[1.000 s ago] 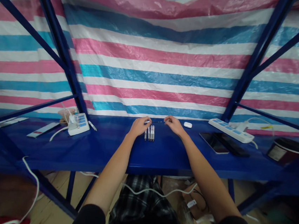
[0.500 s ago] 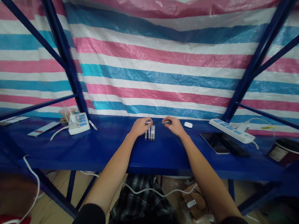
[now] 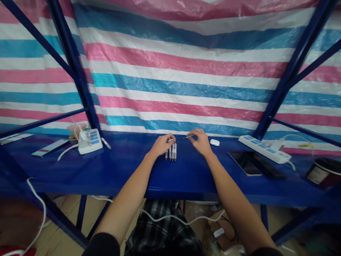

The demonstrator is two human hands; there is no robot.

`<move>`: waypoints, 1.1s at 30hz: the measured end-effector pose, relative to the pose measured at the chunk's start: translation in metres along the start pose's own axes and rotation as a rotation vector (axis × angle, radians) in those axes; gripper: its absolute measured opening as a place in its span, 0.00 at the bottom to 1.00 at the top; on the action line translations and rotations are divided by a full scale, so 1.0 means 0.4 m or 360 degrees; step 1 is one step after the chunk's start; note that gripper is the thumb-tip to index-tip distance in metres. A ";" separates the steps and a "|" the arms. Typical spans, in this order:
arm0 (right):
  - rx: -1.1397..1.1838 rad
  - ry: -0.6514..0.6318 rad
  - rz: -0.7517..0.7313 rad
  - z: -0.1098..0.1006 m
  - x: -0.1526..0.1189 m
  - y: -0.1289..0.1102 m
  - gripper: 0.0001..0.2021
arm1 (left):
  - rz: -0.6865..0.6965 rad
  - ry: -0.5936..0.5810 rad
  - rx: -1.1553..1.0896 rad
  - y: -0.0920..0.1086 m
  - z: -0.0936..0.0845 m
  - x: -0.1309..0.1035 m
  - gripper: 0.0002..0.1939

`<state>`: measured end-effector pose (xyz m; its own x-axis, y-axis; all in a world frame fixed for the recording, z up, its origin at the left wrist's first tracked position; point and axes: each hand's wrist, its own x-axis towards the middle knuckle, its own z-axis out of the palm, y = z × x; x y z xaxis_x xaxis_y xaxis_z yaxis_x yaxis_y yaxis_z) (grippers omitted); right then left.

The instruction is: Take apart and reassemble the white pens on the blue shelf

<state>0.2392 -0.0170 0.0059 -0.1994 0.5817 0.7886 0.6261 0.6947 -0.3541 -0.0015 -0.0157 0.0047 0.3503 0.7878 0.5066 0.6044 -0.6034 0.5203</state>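
striped sheet [image 3: 183, 61]: backdrop | white case [image 3: 214, 142]: lying flat | phone [image 3: 243, 163]: left of dark tub [image 3: 326, 173]

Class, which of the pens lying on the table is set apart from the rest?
The lone pen beside the left power strip; the other pens lie side by side near the left hand.

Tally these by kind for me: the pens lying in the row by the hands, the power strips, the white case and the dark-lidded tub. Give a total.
Pens in the row beside the left hand: 4
Power strips, left one and right one: 2
White case: 1
Dark-lidded tub: 1
Total: 8
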 end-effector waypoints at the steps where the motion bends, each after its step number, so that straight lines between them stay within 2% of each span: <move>1: 0.0001 0.0004 0.0007 -0.001 0.000 0.000 0.12 | -0.0004 0.0001 -0.0020 0.000 0.001 0.000 0.12; 12: 0.0094 0.0109 0.0157 -0.008 0.000 0.006 0.08 | -0.0017 0.0015 -0.0139 -0.010 0.010 0.005 0.12; 24: 0.0181 -0.0026 0.0163 -0.043 0.000 0.009 0.10 | -0.0035 -0.0002 -0.0220 -0.022 0.015 0.009 0.13; 33: 0.0662 0.0082 0.0529 -0.049 0.009 0.006 0.16 | -0.0069 -0.0018 -0.0411 -0.011 0.014 0.013 0.12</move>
<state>0.2549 -0.0214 0.0176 0.0029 0.7846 0.6200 0.2955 0.5916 -0.7501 0.0016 -0.0082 0.0010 0.3370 0.8140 0.4731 0.4169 -0.5795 0.7002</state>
